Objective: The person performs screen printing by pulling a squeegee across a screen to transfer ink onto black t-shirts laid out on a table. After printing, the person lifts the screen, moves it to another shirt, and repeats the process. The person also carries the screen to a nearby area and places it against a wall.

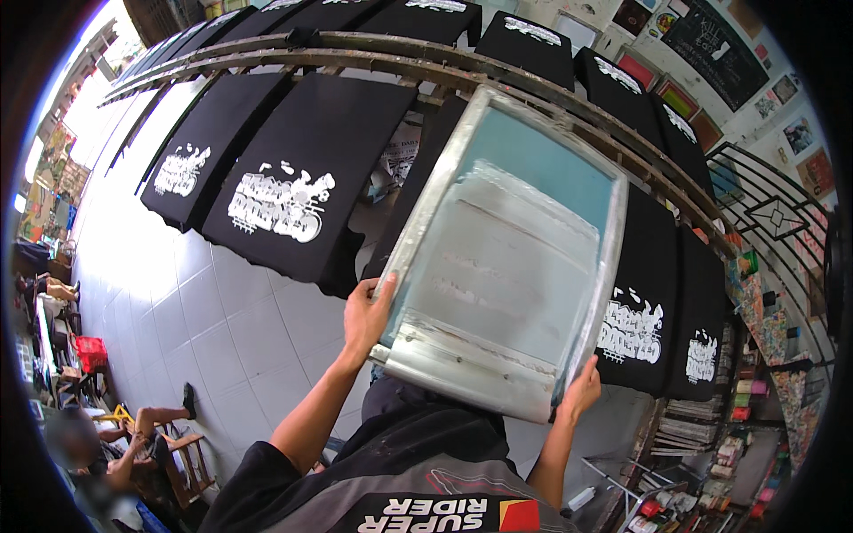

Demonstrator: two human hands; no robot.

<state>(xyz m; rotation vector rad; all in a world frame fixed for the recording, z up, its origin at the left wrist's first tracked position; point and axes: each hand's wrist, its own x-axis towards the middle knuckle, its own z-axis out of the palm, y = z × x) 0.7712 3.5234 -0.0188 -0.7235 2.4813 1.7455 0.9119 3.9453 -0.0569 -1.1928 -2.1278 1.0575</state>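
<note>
A screen printing frame [613,266] with a pale metal rim and bluish mesh is held tilted in front of me. My left hand [366,315] grips its left side near the lower corner, the thumb lying over the rim. On the opposite side, my right hand [579,389] is wrapped round the lower right edge. Whitish ink smears cover the middle of the mesh. Behind the frame, a black T-shirt [435,169] on a board is mostly hidden. Another black T-shirt [311,124] with a white print lies just left of it.
Long rails [391,60] run across the far side, with several printed black shirts on boards along both sides. A person [115,453] sits on a wooden chair at the lower left. Shelves with paint pots [737,417] stand at the right, beside a curved metal grille [782,213].
</note>
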